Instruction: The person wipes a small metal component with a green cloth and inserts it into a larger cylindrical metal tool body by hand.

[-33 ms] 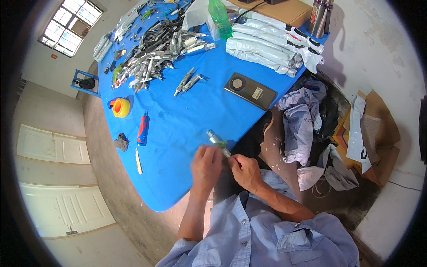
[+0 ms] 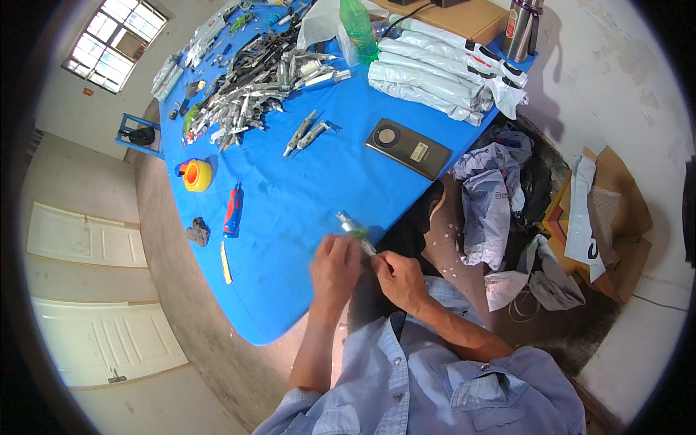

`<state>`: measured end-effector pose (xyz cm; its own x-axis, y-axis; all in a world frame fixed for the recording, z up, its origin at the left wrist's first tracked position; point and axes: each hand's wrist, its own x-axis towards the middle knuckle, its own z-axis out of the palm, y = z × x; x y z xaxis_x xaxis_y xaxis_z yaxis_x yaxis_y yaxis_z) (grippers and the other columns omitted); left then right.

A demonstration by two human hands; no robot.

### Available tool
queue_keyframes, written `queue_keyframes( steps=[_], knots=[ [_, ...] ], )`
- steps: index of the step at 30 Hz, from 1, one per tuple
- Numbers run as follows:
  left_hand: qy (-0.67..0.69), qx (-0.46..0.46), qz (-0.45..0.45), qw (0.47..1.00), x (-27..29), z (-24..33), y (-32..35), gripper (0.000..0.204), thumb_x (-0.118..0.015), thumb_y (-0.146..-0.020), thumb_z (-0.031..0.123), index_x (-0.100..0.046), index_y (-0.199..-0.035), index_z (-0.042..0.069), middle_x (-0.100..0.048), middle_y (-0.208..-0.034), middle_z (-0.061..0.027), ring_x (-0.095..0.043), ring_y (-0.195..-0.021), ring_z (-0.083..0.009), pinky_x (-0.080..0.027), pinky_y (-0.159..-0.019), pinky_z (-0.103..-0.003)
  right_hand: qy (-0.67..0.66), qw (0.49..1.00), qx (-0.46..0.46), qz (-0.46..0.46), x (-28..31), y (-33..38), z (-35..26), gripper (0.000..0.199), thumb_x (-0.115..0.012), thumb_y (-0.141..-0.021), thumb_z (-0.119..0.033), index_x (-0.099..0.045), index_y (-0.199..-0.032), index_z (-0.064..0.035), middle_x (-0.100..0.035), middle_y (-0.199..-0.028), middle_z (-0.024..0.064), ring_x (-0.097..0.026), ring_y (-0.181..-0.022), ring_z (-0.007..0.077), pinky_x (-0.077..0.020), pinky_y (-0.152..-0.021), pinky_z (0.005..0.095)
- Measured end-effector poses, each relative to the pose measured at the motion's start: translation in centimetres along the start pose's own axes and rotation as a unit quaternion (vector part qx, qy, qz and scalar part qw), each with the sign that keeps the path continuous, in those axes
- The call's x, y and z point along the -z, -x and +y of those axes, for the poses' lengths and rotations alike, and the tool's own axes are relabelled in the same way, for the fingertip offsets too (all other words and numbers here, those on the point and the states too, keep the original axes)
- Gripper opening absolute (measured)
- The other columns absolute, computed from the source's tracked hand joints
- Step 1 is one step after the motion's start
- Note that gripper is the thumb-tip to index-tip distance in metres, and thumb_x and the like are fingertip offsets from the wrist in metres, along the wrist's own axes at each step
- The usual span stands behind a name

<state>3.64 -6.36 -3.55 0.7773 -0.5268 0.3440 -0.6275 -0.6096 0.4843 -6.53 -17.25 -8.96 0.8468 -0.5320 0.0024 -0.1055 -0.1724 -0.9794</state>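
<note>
Barely shifted since the earlier frame: small silvery tube with a green band kept at the near edge of the blue counter, slanting up and away from both hands. Held at its near end between left hand and right hand, both grips clenched on that tube, fingers curled close together just over the counter's edge. Lay farther up the cloth, well apart from the hands: two more silvery tubes side by side, and just right of them a dark flat phone-like device. Sat off to the left: red-and-blue utility knife, yellow tape roll with an orange core, small dark grey lump and thin yellowish stick near the counter's rim. Spread across the far end: big heap of silvery tubes, green plastic bottle, stack of grey-white pouches and brown cardboard box, with a metal flask beside it. Piled on the floor to the right: crumpled bags and torn cardboard.
</note>
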Motion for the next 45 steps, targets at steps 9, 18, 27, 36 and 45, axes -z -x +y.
queue_keyframes(
  steps=[9, 18, 27, 36, 45],
  knots=[
    [0.021, 0.031, 0.04, 0.998, -0.3, -1.9, -2.6, 0.008, -0.075, -0.09, 0.005, -0.073, -0.097, 0.003, -0.07, -0.091, -0.0156, -0.069, -0.078, -0.0352, -0.055, -0.068, -0.042, -0.036, 0.999, -0.008, -0.03, 0.4, -0.3, 0.7, 0.034, -0.06, -0.104, -0.027, -0.07, -0.089, 0.0022, -0.059, -0.064, 0.0122, -0.056, -0.058, 0.0157, -0.045, -0.057, 0.0354],
    [0.056, 0.006, 0.017, 0.998, 1.2, -0.1, -1.0, 0.009, -0.077, -0.089, 0.004, -0.074, -0.097, 0.004, -0.072, -0.094, -0.015, -0.072, -0.083, -0.0335, -0.057, -0.071, -0.04, -0.144, 0.978, -0.14, -0.059, 0.3, -0.3, 1.8, 0.033, -0.054, -0.102, -0.022, -0.071, -0.092, 0.0041, -0.068, -0.077, 0.0228, -0.07, -0.073, 0.0303, -0.0514, -0.07, 0.0418],
    [0.059, -0.023, -0.028, 0.998, -0.5, 1.4, 1.1, 0.011, -0.078, -0.088, 0.002, -0.072, -0.097, 0.004, -0.072, -0.094, -0.015, -0.072, -0.081, -0.0348, -0.058, -0.07, -0.041, -0.217, 0.968, -0.118, -0.048, -0.6, -0.6, 2.5, 0.032, -0.054, -0.111, -0.021, -0.065, -0.087, -0.0032, -0.051, -0.064, -0.0035, -0.045, -0.051, 0.0059, -0.0345, -0.044, 0.0248],
    [0.043, -0.003, 0.008, 0.999, -0.7, -0.1, -2.3, 0.009, -0.075, -0.091, 0.003, -0.072, -0.099, 0.002, -0.071, -0.093, -0.0169, -0.071, -0.079, -0.0353, -0.056, -0.069, -0.041, -0.371, 0.87, -0.309, -0.099, 1.4, -0.9, -0.2, 0.033, -0.059, -0.109, -0.028, -0.063, -0.09, -0.0014, -0.041, -0.06, -0.0065, -0.035, -0.047, 0.0034, -0.0287, -0.043, 0.0235],
    [-0.003, 0.014, 0.041, 0.999, -1.4, -0.5, -4.3, 0.008, -0.074, -0.093, 0.006, -0.072, -0.098, 0.001, -0.071, -0.094, -0.0172, -0.07, -0.08, -0.0358, -0.055, -0.07, -0.041, -0.39, 0.864, -0.302, -0.101, 1.5, -0.9, 0.2, 0.036, -0.059, -0.11, -0.031, -0.063, -0.092, -0.0002, -0.041, -0.059, -0.0056, -0.036, -0.047, 0.0042, -0.0297, -0.043, 0.0233]
  ],
)
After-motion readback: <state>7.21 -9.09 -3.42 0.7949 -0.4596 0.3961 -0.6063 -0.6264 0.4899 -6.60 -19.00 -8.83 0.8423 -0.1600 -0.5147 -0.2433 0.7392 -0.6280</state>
